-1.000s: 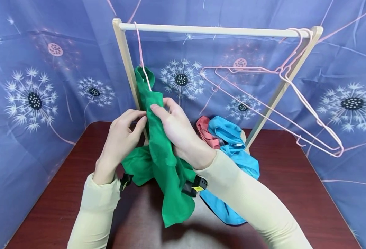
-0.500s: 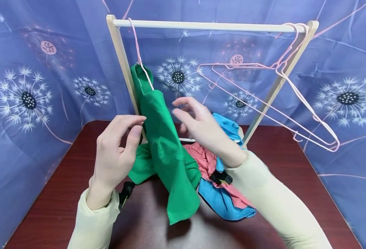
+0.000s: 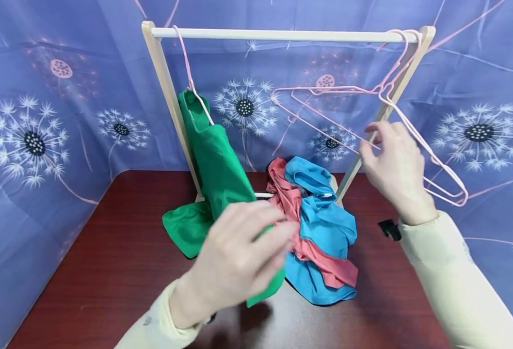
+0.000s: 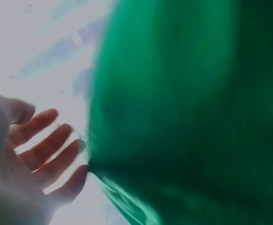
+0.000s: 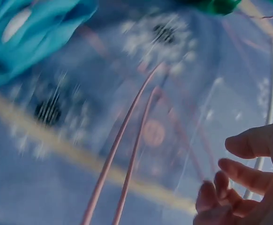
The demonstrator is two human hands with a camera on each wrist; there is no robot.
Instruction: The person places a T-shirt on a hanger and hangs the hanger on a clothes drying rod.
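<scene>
A green garment [image 3: 217, 160] hangs from a pink hanger [image 3: 187, 60] at the rack's left end. My left hand [image 3: 239, 252], blurred, passes in front of its lower part. In the left wrist view the fingers are spread, with green cloth [image 4: 174, 93] close beside their tips; whether they touch it I cannot tell. Over at the right, my right hand [image 3: 396, 167] is beside two bare pink hangers [image 3: 326, 88], its fingers loosely bent. The right wrist view shows nothing held between that thumb and the fingers, with the hangers [image 5: 110, 154] off to one side.
The wooden rack has a white top rod [image 3: 274, 34]. Below it, a red garment [image 3: 289, 194] and a blue garment [image 3: 328, 218] lie heaped together on the dark red table [image 3: 108, 271]. Patterned blue cloth [image 3: 121, 58] hangs behind.
Both hands have left the green garment's upper part. My right hand has travelled right to the bare hangers. My left has moved lower and rightward, and the garment hangs by itself.
</scene>
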